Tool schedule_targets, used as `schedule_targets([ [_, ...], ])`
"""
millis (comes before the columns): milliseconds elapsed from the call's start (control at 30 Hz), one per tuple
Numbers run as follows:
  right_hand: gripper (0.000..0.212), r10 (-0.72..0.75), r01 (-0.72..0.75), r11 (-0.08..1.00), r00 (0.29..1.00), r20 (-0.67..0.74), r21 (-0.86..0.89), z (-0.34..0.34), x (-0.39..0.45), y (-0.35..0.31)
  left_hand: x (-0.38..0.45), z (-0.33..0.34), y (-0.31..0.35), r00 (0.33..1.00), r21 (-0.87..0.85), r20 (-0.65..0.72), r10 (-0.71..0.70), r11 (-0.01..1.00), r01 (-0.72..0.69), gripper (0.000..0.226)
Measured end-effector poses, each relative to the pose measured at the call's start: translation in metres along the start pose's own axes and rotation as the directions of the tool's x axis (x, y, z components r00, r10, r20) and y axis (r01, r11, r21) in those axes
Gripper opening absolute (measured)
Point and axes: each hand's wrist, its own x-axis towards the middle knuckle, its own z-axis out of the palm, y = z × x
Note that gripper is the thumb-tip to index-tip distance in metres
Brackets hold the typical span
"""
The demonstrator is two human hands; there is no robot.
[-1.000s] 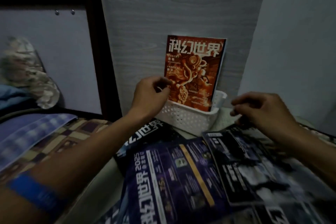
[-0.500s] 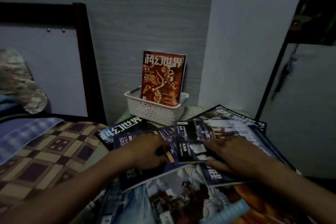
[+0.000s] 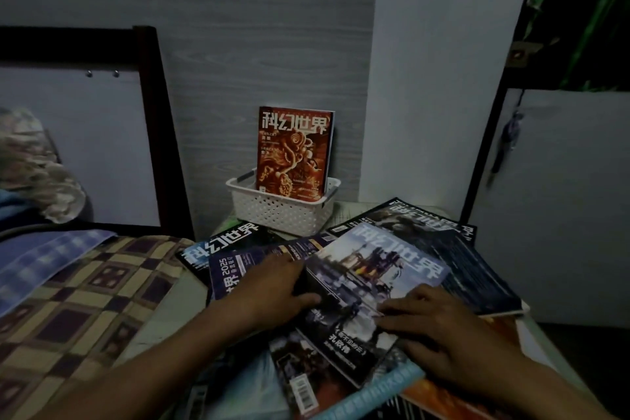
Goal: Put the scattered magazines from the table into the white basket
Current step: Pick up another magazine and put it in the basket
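The white basket stands at the back of the table against the wall, with a red magazine upright inside it. Several magazines lie scattered and overlapping in front of it: a black one, a purple one, a dark one at the right. On top lies a pale blue-grey magazine, slightly tilted. My left hand grips its left edge with the thumb on the cover. My right hand holds its lower right edge, fingers laid across the cover.
A bed with a checked blanket adjoins the table on the left, behind it a dark wooden headboard post. A pale door stands at the right. More magazines, one orange, overhang the near table edge.
My left hand let go of the red magazine in the basket and came down to the pile. Both hands took hold of the pale magazine, which now lies turned and uppermost.
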Motion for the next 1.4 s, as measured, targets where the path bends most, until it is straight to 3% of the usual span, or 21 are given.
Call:
schedule_targets([
  [67,0.032,0.139,-0.154,0.957,0.987,0.079,0.246,-0.011,0.004,0.004,0.005,-0.001,0.006,0.988,-0.214,0.034,-0.152,0.964,0.156,0.047],
  [133,0.013,0.342,-0.339,0.843,0.937,0.069,0.418,-0.018,0.007,0.007,0.012,-0.001,0.007,0.958,-0.584,0.208,-0.2,0.76,0.285,0.023],
  [167,0.007,0.478,-0.446,0.78,0.878,0.043,0.439,-0.019,0.007,0.011,0.012,0.002,0.008,0.959,-0.676,0.219,-0.182,0.68,0.284,0.013],
  [233,0.029,0.688,-0.628,0.678,0.725,-0.029,0.383,-0.024,0.008,0.014,0.008,0.004,0.007,0.989,-0.775,0.039,-0.143,0.62,0.12,0.012],
  [300,0.04,0.764,-0.636,0.452,0.638,0.096,0.625,-0.026,0.014,0.014,0.001,0.002,0.003,0.988,-0.831,-0.148,-0.052,0.548,-0.095,0.017],
  [367,0.036,0.698,-0.521,0.165,0.661,0.274,0.837,-0.035,0.027,0.006,-0.004,-0.01,-0.002,0.965,-0.855,-0.262,-0.018,0.467,-0.224,0.015],
  [400,0.034,0.671,-0.446,0.138,0.699,0.248,0.885,-0.038,0.035,0.002,-0.004,-0.018,-0.004,0.953,-0.868,-0.3,-0.048,0.428,-0.252,0.015],
  [467,0.034,0.685,-0.341,0.234,0.722,0.094,0.911,-0.047,0.059,-0.002,0.006,-0.036,-0.01,0.92,-0.872,-0.368,-0.135,0.393,-0.291,0.015],
  [534,0.027,0.699,-0.242,0.327,0.712,-0.062,0.913,-0.064,0.093,-0.005,0.023,-0.058,-0.018,0.872,-0.857,-0.421,-0.248,0.422,-0.294,0.014],
  [600,0.014,0.674,-0.163,0.403,0.718,-0.172,0.901,-0.084,0.132,0.002,0.046,-0.086,-0.03,0.819,-0.809,-0.469,-0.329,0.533,-0.249,0.017],
  [700,0.007,0.645,-0.043,0.504,0.683,-0.343,0.862,-0.114,0.197,0.015,0.091,-0.131,-0.055,0.753,-0.689,-0.564,-0.339,0.696,-0.203,0.02],
  [767,0.016,0.651,-0.005,0.545,0.632,-0.42,0.838,-0.125,0.24,0.023,0.125,-0.15,-0.076,0.725,-0.667,-0.58,-0.371,0.728,-0.161,0.022],
  [834,0.016,0.663,-0.01,0.549,0.614,-0.428,0.836,-0.122,0.277,0.032,0.158,-0.152,-0.1,0.724,-0.695,-0.542,-0.426,0.712,-0.102,0.019],
  [1001,0.019,0.69,-0.066,0.478,0.645,-0.328,0.876,-0.068,0.333,0.072,0.225,-0.111,-0.163,0.652,-0.687,-0.511,-0.56,0.722,0.082,0.03],
  [1167,0.015,0.754,-0.132,0.401,0.61,-0.245,0.906,-0.013,0.349,0.102,0.253,-0.062,-0.19,0.695,-0.669,-0.447,-0.563,0.726,0.158,0.028],
  [1301,0.004,0.774,-0.157,0.385,0.593,-0.225,0.91,0.009,0.347,0.111,0.258,-0.047,-0.193,0.676,-0.578,-0.48,-0.559,0.781,0.236,0.019],
  [1401,0.013,0.799,-0.162,0.407,0.541,-0.264,0.899,0.009,0.334,0.111,0.254,-0.049,-0.189,0.675,-0.61,-0.445,-0.589,0.751,0.253,0.03],
])
